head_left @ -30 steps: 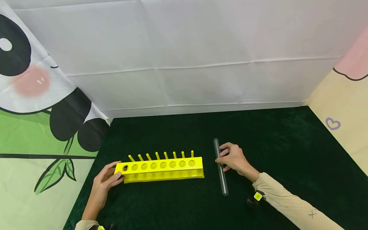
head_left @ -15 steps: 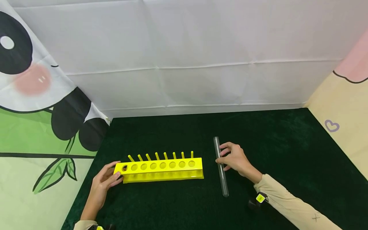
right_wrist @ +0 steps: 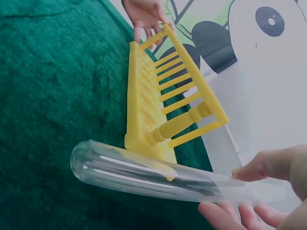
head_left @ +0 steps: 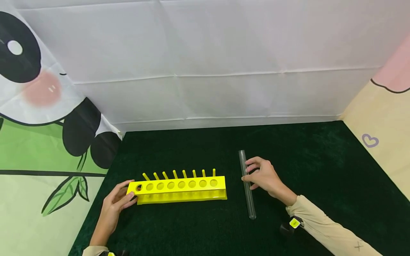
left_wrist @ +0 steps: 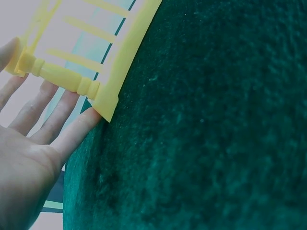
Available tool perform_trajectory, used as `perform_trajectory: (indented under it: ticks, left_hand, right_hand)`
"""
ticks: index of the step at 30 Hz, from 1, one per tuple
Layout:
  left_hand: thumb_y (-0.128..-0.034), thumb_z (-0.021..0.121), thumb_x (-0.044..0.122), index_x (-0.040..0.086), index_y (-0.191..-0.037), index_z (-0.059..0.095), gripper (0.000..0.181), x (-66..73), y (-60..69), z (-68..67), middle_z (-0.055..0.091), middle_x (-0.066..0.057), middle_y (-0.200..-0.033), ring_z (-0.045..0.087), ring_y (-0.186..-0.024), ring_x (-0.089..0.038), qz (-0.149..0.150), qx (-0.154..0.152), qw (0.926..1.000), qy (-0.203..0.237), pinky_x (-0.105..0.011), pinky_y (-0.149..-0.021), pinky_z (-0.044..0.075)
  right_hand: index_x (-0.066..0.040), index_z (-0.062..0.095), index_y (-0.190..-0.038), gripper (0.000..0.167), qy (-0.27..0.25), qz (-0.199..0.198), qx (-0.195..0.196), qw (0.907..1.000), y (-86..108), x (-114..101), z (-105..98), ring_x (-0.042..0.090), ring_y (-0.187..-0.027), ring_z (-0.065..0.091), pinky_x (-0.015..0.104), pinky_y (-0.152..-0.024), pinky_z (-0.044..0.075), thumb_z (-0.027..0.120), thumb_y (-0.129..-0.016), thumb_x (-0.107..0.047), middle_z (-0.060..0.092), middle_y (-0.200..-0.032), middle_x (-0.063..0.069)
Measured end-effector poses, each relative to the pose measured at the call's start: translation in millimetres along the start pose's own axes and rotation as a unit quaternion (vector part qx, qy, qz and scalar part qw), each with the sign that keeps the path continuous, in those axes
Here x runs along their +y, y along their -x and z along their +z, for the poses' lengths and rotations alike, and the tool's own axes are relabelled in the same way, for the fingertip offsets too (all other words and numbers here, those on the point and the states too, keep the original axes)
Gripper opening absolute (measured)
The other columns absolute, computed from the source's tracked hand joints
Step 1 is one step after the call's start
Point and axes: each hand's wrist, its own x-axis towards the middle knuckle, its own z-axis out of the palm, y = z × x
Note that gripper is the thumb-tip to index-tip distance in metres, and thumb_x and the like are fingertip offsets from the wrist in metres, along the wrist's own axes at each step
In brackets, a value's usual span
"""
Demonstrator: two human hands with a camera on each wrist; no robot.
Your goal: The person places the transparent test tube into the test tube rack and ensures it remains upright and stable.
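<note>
Looking like a small, makeshift booth walled in cloth, showing a creased white sheet (head_left: 205, 71) all along the back, a big cartoon panda print (head_left: 41, 89) down the left side, and a cream-and-pink print (head_left: 387, 121) down the right. Offering a flat spread of dark green plush cloth (head_left: 192, 231) in the middle, meeting the sheet at its far edge and running between the two prints. Hinting at a lab only through the yellow test-tube rack (head_left: 181, 191) and the clear test tube (head_left: 249, 195), while leaving the kind of building impossible to tell.
</note>
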Motion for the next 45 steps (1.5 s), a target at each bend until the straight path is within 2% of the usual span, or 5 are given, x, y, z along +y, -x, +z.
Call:
perform_trajectory:
  ticks: [10, 15, 21, 30, 45]
  left_hand:
    - [-0.0972, 0.054, 0.028, 0.002, -0.138, 0.041, 0.05, 2.0, 0.4, -0.1, 0.055, 0.0, -0.117, 0.059, -0.101, -0.004, -0.008, 0.0, 1.0, 0.002, -0.031, -0.079, 0.055]
    - [-0.0974, 0.054, 0.028, 0.003, -0.138, 0.041, 0.05, 1.9, -0.3, -0.4, 0.055, 0.0, -0.117, 0.059, -0.101, -0.004, -0.009, 0.002, 1.0, 0.0, -0.031, -0.079, 0.055]
    - [-0.0975, 0.054, 0.028, 0.003, -0.138, 0.041, 0.05, 2.3, -2.2, 5.4, 0.054, -0.003, -0.119, 0.059, -0.101, -0.004, -0.017, 0.009, 0.9998, 0.005, -0.03, -0.08, 0.055]
    - [-0.0974, 0.054, 0.027, 0.002, -0.138, 0.04, 0.05, 4.4, -4.6, 13.3, 0.055, 0.004, -0.117, 0.059, -0.101, -0.003, -0.019, 0.022, 0.9995, 0.014, -0.029, -0.079, 0.055]
    - [-0.097, 0.055, 0.028, 0.003, -0.138, 0.041, 0.05, 5.1, -2.0, 13.1, 0.055, 0.003, -0.118, 0.059, -0.101, -0.003, -0.023, 0.024, 0.9994, 0.011, -0.03, -0.079, 0.055]
  right_hand:
    - [-0.001, 0.048, -0.121, 0.053, -0.018, -0.01, -0.011, 0.9997, 5.0, -7, -4, 0.025, -0.075, 0.062, 0.039, -0.06, 0.057, 0.075, -0.075, -0.003, 0.052, -0.106, 0.018]
    - [-0.001, 0.048, -0.121, 0.054, -0.026, -0.016, -0.015, 0.9994, 6.6, -8, -5, 0.025, -0.076, 0.062, 0.04, -0.06, 0.057, 0.075, -0.075, -0.003, 0.052, -0.107, 0.019]
    - [-0.001, 0.048, -0.121, 0.054, -0.033, -0.026, -0.023, 0.9988, 1.1, -9, -12, 0.025, -0.076, 0.062, 0.041, -0.061, 0.057, 0.075, -0.075, -0.003, 0.052, -0.107, 0.019]
    - [-0.001, 0.048, -0.118, 0.049, -0.042, -0.061, -0.038, 0.9965, -7.0, -10, -21, 0.026, -0.077, 0.062, 0.041, -0.063, 0.058, 0.074, -0.076, -0.002, 0.053, -0.104, 0.019]
    - [0.0, 0.049, -0.115, 0.045, -0.047, -0.089, -0.03, 0.9945, -2.4, -15, -20, 0.029, -0.082, 0.059, 0.042, -0.066, 0.058, 0.073, -0.077, 0.002, 0.053, -0.105, 0.019]
